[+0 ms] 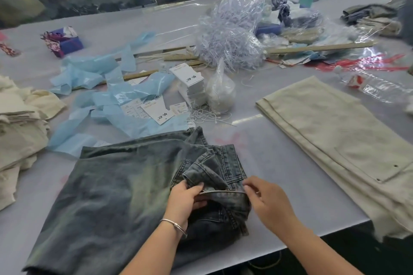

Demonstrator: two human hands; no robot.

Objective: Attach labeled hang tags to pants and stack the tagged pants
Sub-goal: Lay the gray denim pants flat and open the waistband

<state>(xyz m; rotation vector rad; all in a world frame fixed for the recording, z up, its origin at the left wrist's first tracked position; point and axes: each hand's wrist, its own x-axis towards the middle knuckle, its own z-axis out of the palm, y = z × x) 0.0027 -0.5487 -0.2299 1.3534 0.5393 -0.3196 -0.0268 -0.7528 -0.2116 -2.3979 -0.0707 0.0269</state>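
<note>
On the table [290, 163], both hands' fingers [196, 187] pinch the jeans [111, 185].

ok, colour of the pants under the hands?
Faded blue-grey denim with a greenish wash, the jeans; head view.

Faded dark jeans [116, 185] flat near table edge, waistband bunched; white hang tags [190, 80] stacked behind.

Matt denim jeans [116, 187] (faded), paper tags [190, 76].
</note>
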